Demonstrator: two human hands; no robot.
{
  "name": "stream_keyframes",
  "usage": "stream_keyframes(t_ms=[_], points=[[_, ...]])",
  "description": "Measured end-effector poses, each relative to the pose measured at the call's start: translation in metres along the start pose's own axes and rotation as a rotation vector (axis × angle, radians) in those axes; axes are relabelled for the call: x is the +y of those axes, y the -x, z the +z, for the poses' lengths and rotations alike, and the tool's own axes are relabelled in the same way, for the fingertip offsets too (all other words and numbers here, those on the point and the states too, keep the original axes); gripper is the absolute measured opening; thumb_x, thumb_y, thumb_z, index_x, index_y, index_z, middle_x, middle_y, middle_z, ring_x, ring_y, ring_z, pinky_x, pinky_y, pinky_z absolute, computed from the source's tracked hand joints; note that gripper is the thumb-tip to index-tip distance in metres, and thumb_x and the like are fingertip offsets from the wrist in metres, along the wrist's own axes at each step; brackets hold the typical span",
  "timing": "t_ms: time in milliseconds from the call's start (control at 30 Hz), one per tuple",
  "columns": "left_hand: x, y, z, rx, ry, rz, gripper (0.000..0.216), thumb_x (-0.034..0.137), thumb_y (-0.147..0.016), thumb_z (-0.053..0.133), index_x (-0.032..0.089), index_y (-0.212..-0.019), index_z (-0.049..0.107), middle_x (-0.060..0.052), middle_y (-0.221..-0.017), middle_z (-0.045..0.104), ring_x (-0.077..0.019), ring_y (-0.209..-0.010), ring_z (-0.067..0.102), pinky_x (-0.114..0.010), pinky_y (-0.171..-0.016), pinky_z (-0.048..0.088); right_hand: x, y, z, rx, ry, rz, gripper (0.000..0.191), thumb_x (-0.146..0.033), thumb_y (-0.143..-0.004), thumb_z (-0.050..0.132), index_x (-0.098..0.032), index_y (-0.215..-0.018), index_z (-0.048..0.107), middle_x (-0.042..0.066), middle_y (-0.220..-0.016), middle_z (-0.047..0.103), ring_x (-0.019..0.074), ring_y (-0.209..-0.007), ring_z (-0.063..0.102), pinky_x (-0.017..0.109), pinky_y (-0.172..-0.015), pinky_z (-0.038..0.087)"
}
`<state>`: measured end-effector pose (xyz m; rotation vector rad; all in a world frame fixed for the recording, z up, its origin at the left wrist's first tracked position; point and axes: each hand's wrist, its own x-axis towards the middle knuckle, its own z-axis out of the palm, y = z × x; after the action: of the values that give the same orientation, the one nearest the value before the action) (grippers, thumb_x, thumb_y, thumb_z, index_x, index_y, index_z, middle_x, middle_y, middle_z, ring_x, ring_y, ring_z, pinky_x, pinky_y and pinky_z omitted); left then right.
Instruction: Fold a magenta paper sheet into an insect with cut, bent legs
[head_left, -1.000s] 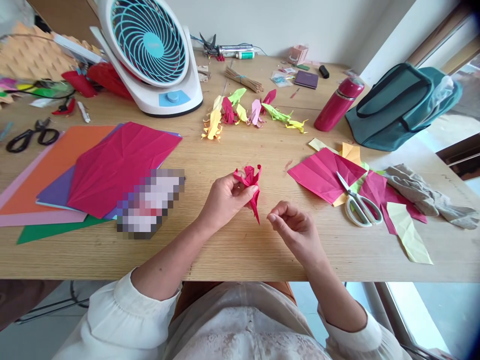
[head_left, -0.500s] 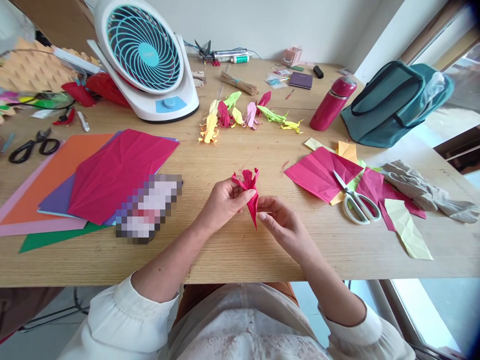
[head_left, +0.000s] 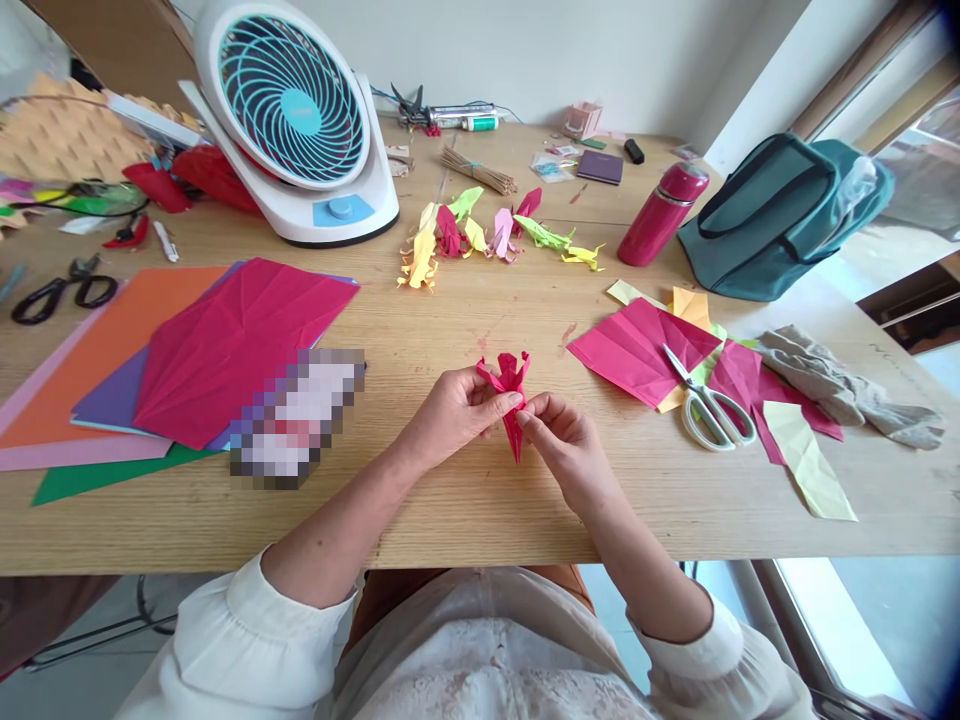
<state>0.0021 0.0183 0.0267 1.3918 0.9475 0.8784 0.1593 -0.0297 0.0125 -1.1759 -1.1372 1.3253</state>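
Both hands are on it now. My left hand point(head_left: 457, 410) has the red paper figure point(head_left: 510, 385) pinched between thumb and fingertips around its middle, and my right hand point(head_left: 566, 450) is closed on it from the other side, thumb and forefinger nipped together on the narrow lower part. The two sets of fingertips are touching. The figure's frilly top stands up above my fingers and its pointed tail hangs down between my hands, just above the wooden table point(head_left: 465, 510).

Taking the white and teal fan point(head_left: 300, 120) as my marker, the figure sits well in front of it, towards me and a little to its right. Just in front of the fan and to its right is a row of small folded figures point(head_left: 487, 235) in yellow, pink, red and green. Directly in front of the fan lies a big creased red sheet point(head_left: 240, 340) on a stack of coloured paper. Far to the fan's right are white-handled scissors point(head_left: 709, 405) lying on paper offcuts, and a red flask point(head_left: 664, 215) beside a teal bag point(head_left: 780, 215).
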Motion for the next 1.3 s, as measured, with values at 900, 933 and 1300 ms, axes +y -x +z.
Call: stream_keyframes(t_ms=[900,933,1300], points=[[-0.001,-0.002,-0.004,0.087,0.139,-0.095,0.035,0.044,-0.068,0.081,0.014,-0.074,0.064,0.004,-0.062,0.059,-0.0070,-0.050,0.048,-0.019,-0.044,0.039,0.008,0.012,-0.009,0.065,0.799,-0.808,0.032,-0.003,-0.093,0.053,-0.025,-0.115,0.061,0.005,-0.096,0.054,0.0179,-0.089,0.055,0.034,-0.076,0.049],[-0.002,-0.003,-0.004,0.080,0.135,-0.095,0.033,0.043,-0.069,0.080,0.014,-0.073,0.064,0.004,-0.060,0.058,-0.0070,-0.049,0.048,-0.019,-0.044,0.039,0.008,0.012,-0.008,0.048,0.863,-0.847,0.036,-0.002,-0.092,0.053,-0.025,-0.118,0.061,0.006,-0.097,0.053,0.0180,-0.088,0.054,0.034,-0.076,0.049],[-0.004,-0.001,-0.004,0.032,0.125,-0.083,0.028,0.040,-0.076,0.076,0.014,-0.077,0.064,0.002,-0.066,0.062,-0.0061,-0.051,0.050,-0.017,-0.045,0.044,0.011,0.013,-0.004,0.127,1.070,-1.031,0.037,-0.004,-0.090,0.061,-0.021,-0.123,0.061,0.008,-0.096,0.057,0.0185,-0.082,0.054,0.034,-0.070,0.048]])
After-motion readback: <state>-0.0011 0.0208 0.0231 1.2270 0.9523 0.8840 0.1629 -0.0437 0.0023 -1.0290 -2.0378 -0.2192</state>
